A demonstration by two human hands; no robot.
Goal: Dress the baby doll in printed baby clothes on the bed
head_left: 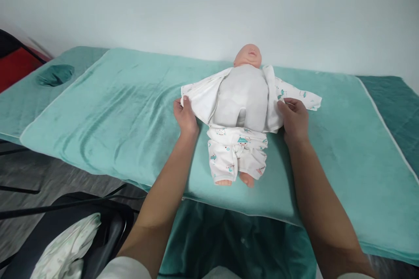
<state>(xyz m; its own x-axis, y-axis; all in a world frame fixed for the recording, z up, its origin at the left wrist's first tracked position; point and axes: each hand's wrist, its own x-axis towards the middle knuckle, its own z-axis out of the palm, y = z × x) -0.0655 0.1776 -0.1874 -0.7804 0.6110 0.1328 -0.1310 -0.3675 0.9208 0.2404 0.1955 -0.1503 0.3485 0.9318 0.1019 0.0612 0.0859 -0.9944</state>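
A worktop point(391, 98) draped in dark teal is seen beneath the doll point(244, 96), with a paler teal blanket point(114, 109) spread over it; the doll is laid on its back in the middle of that blanket, head towards the wall and feet towards the near edge. A white top point(203, 101) is spread open under the doll, one flap drawn out to each side of the bare torso. The flap on the doll's right is pinched at its edge by the left hand point(186, 117), thumb on top and fingers curled beneath. The flap on the doll's left is gripped by the right hand point(294, 120), its fingers closed over the hem. The hold is judged best served by an even, gentle pull on both flaps, so that the doll is not rolled or dragged off centre; the cloth is probably best gripped near the edges, as here, and kept flat against the blanket rather than bunched. The top is soft and thin, plain white inside; a small teal and red print shows on the sleeve beyond the doll's left side. Matching printed trousers point(236, 154) are worn below the doll's waist, the bare feet showing at the cuffs.
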